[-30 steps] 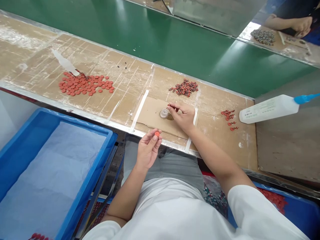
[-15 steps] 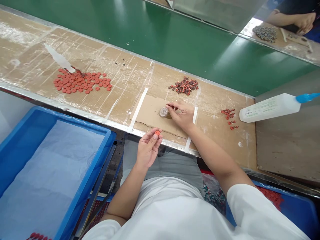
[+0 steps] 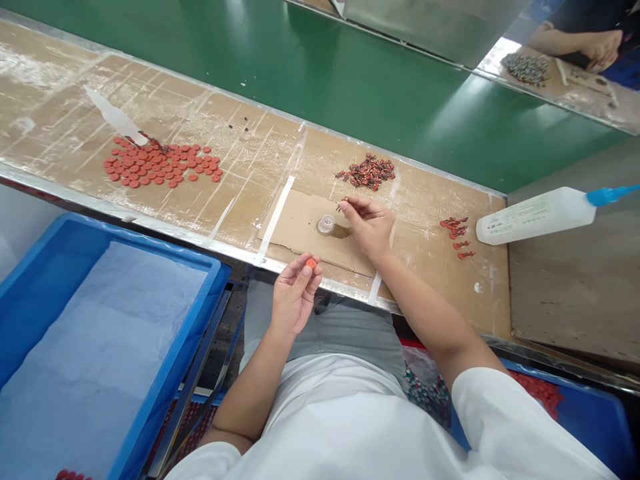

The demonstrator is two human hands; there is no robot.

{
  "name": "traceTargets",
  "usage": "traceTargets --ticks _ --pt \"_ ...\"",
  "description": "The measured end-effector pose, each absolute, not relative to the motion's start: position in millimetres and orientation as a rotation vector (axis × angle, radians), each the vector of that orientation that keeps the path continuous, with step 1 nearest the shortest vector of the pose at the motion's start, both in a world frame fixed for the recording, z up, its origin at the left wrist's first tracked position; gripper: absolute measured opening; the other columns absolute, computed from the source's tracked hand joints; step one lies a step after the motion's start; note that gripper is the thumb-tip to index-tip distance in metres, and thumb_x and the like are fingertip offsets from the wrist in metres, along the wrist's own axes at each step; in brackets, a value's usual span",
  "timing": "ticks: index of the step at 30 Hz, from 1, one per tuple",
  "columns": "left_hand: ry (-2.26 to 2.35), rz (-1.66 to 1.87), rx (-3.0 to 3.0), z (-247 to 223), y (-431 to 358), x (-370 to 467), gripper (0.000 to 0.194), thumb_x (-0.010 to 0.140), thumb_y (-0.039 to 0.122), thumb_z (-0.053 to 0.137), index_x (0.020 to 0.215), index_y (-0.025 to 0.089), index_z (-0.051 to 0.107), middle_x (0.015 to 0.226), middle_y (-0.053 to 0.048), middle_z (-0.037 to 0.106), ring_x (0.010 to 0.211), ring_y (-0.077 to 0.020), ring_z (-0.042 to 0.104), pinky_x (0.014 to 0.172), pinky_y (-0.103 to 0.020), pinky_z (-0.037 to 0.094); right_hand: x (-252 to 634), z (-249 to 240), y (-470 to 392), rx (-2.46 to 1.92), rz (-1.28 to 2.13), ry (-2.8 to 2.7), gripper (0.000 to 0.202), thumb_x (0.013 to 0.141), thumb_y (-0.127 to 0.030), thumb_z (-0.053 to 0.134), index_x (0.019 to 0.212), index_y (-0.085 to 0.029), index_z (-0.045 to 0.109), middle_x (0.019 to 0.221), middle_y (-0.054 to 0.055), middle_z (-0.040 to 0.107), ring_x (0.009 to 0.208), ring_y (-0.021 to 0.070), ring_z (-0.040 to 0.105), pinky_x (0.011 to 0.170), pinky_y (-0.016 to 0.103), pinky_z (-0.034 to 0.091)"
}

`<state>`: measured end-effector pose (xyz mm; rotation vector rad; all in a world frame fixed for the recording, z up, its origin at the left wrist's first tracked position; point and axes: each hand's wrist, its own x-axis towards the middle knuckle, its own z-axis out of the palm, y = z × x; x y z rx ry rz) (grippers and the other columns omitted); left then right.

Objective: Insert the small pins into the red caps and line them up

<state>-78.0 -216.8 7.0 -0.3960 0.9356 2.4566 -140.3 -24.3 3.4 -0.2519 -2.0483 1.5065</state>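
Observation:
Between the thumb and fingers of my left hand [image 3: 296, 293] is a small round red disc [image 3: 311, 263], held over the bench's front edge. My right hand [image 3: 371, 225] pinches a small dark red-and-black piece [image 3: 341, 205] above the cardboard pad [image 3: 295, 223]. Just left of the right fingers, apart from them, a small clear round cup [image 3: 326, 225] stands on the pad. A pile of similar red-and-black pieces [image 3: 369, 172] lies behind my right hand. Many more red discs [image 3: 160, 163] are spread to the left.
A white bottle with a blue nozzle [image 3: 535, 215] leans at the right, beside several red pieces [image 3: 457, 230]. A white strip-like object [image 3: 114, 115] touches the disc pile. A blue bin [image 3: 213, 267] stands at lower left. Another person's hands [image 3: 600, 50] are at upper right.
My right hand has moved slightly right and up, away from the clear cup, with the small piece still pinched. My left hand keeps the red disc in nearly the same place.

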Motion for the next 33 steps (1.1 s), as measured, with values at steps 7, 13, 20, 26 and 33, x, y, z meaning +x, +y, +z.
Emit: traceTargets --ticks 7,13,20,26,33 --pt "0.939 2.49 -0.323 21.2 -210.3 -82.9 0.025 0.071 0.021 0.079 0.095 0.019 0.072 0.104 -0.004 0.073 0.083 -0.0077 0.071 0.075 -0.012 0.055 -119.1 39.3 -29.5 -0.438 2.17 -1.779 0.03 0.073 -0.05 0.073 0.092 -0.026 0.068 0.092 -0.001 0.071 0.061 0.0085 0.06 0.05 0.022 0.048" --pt "0.943 2.481 -0.253 37.2 -204.8 -80.6 0.026 0.071 0.022 0.079 0.095 0.021 0.073 0.104 -0.003 0.073 0.082 -0.008 0.07 0.075 -0.012 0.055 -89.2 65.1 -43.5 -0.433 2.361 -1.739 0.027 0.076 -0.05 0.071 0.089 -0.026 0.069 0.096 0.0 0.072 0.057 0.0082 0.059 0.042 0.022 0.043" --pt "0.907 2.501 -0.195 42.9 -200.5 -73.9 0.025 0.07 0.026 0.08 0.094 0.022 0.073 0.096 -0.002 0.075 0.083 -0.0117 0.072 0.07 -0.015 0.056 -56.1 71.8 -75.1 -0.29 2.072 -1.739 0.015 0.072 -0.036 0.079 0.085 -0.031 0.073 0.086 -0.001 0.074 0.069 0.0154 0.069 0.059 0.03 0.059" --pt "0.935 2.517 -0.155 41.6 -200.0 -70.9 0.02 0.075 0.026 0.076 0.095 0.022 0.074 0.1 -0.003 0.075 0.092 -0.0142 0.071 0.076 -0.017 0.056 -46.1 65.0 -82.8 -0.091 1.762 -1.816 0.019 0.073 -0.019 0.078 0.091 -0.027 0.075 0.088 0.001 0.075 0.078 0.0165 0.07 0.072 0.032 0.058" --pt "0.951 2.554 -0.175 41.3 -198.2 -70.0 0.019 0.071 0.027 0.079 0.09 0.022 0.075 0.095 -0.002 0.076 0.09 -0.0131 0.071 0.08 -0.019 0.056 -46.2 60.5 -78.8 0.021 1.597 -1.902 0.023 0.073 -0.014 0.077 0.092 -0.028 0.076 0.084 0.002 0.074 0.075 0.0158 0.068 0.067 0.03 0.057"
